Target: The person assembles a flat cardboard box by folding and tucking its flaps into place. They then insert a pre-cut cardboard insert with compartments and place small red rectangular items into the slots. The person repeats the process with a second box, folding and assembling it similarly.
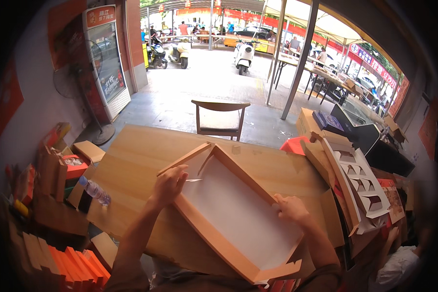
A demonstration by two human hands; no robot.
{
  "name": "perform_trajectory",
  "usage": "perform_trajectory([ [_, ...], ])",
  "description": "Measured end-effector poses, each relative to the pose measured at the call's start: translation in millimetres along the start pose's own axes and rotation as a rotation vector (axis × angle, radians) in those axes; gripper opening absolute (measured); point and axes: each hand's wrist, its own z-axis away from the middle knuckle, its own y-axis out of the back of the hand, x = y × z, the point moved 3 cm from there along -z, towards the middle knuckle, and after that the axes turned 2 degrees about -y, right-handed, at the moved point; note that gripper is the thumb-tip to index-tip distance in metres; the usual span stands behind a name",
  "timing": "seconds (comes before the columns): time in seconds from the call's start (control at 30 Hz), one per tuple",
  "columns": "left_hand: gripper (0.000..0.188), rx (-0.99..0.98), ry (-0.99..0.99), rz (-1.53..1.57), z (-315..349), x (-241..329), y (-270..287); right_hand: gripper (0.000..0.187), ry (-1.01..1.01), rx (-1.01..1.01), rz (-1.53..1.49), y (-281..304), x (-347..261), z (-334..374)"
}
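A shallow rectangular cardboard box (pixel 243 207), white inside with orange-brown walls, lies tilted across my front over the table. My left hand (pixel 170 185) is closed on its left wall, near the far left corner; a small white pointed piece (pixel 193 180) shows beside those fingers, and I cannot tell whether it is a flap of the box. On the opposite long wall my right hand (pixel 291 209) grips the rim, thumb on top and fingers partly hidden. At the near end, a wall flap (pixel 277 270) sticks out loose at the corner.
The brown table (pixel 131 160) carries a plastic bottle (pixel 96 191) at its left edge. A chair (pixel 220 117) stands beyond. White divider trays (pixel 362 182) are stacked right, near another person's hand (pixel 392 238). Orange folded boxes (pixel 78 265) stand lower left.
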Motion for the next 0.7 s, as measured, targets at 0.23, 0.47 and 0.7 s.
perform_trajectory([
  [0.23, 0.032, -0.087, 0.093, -0.132, -39.8, -36.8, -46.9, 0.084, -0.021, 0.041, -0.058, -18.7, -31.6, 34.6],
  [0.47, 0.037, 0.003, 0.016, -0.103, -78.6, -55.7, -80.7, 0.094, -0.123, 0.126, -0.061, -11.3, -66.9, 45.3],
  [0.7, 0.026, 0.130, 0.082, -0.002, -84.9, -71.4, -70.7, 0.096, 0.004, 0.129, -0.107, -54.8, -98.6, 66.9],
])
